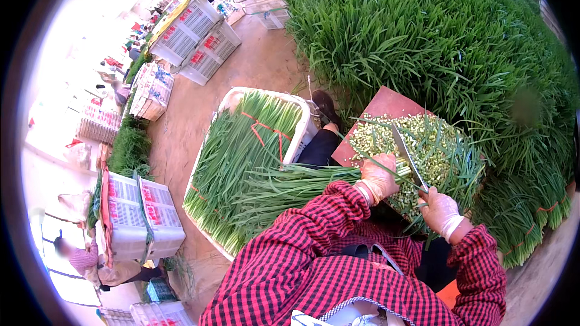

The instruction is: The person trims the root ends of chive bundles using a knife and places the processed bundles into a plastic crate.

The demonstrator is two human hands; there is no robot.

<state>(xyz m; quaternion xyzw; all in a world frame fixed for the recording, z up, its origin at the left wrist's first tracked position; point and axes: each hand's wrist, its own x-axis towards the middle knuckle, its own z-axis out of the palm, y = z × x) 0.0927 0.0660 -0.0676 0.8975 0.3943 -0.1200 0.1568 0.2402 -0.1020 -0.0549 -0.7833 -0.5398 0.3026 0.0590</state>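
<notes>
My left hand [379, 177], in a thin clear glove, grips a bundle of green garlic chives [312, 181] near its pale stem ends. The leaves trail left over my forearm's far side toward the crate. In my right hand [438, 210], also gloved, is a knife [406, 154] held by its handle. Its blade lies across the stem ends, just right of my left hand. Below the blade, chopped stem pieces [426, 133] and loose leaf scraps [466, 163] cover much of a red board [385, 102].
A white plastic crate [297, 145] of chives tied with red bands stands left of my leg. A large heap of chives [421, 40] fills the upper right; tied bundles [521, 231] lie lower right. Stacked crates [195, 36] and a person [90, 258] are across the brown floor [181, 145].
</notes>
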